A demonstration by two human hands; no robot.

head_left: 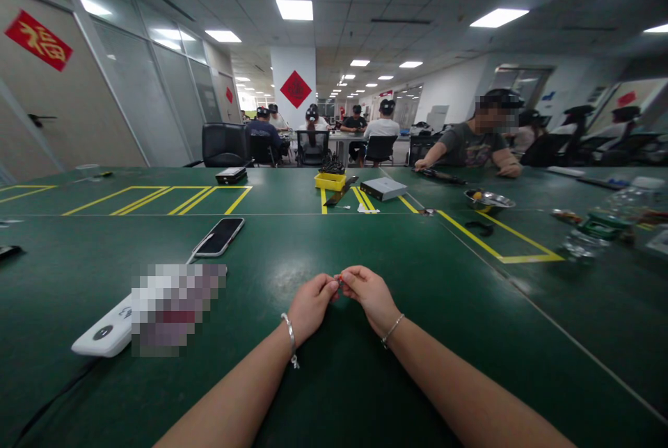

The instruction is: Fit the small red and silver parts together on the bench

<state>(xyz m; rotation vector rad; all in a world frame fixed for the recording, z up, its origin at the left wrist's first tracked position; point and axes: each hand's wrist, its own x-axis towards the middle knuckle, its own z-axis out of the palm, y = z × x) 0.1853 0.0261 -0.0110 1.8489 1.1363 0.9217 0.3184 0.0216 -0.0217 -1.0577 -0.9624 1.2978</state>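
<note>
While the left hand (312,307) and right hand (371,298) are meeting over the green worktop (365,239), both grips are pressing together, pinching a tiny reddish item (339,280) too small to identify; a phone (219,236) is lying off left, near a white device (101,334).

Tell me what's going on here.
A person's left hand and right hand meet above a green work table, their fingertips pinching a tiny item too small to identify. A smartphone lies on the table to their left. Farther along, a seated co-worker rests both forearms on the table near a metal bowl.
</note>
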